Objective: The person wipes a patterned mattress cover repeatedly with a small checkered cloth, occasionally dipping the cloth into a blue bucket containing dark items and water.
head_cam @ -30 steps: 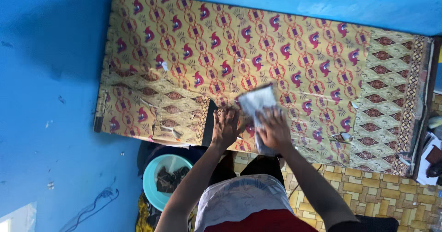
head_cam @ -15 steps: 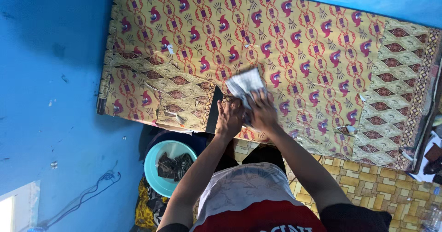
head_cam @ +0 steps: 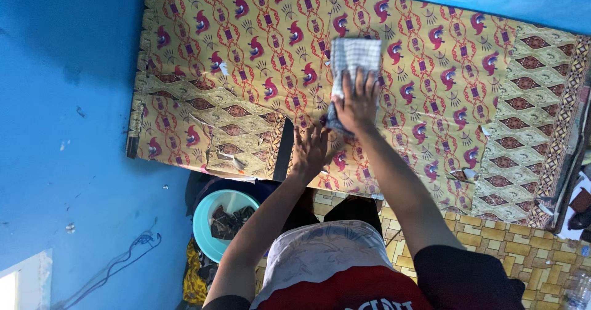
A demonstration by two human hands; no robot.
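Observation:
A table covered with a yellow sheet patterned in red motifs fills the upper half of the head view. A grey-white checked cloth lies flat on it near the middle. My right hand presses down on the cloth's near part, arm stretched forward. My left hand rests flat with fingers spread on the table's near edge, beside a dark gap in the torn covering.
Blue walls stand to the left and beyond the table. A turquoise basin holding dark pieces sits on the floor under the table's near edge. Yellow patterned floor tiles show at lower right. Clutter lies at the right edge.
My right hand has pushed the cloth away from me, from the table's near edge toward its middle, and the cloth has spread flatter. My left hand stays at the near edge.

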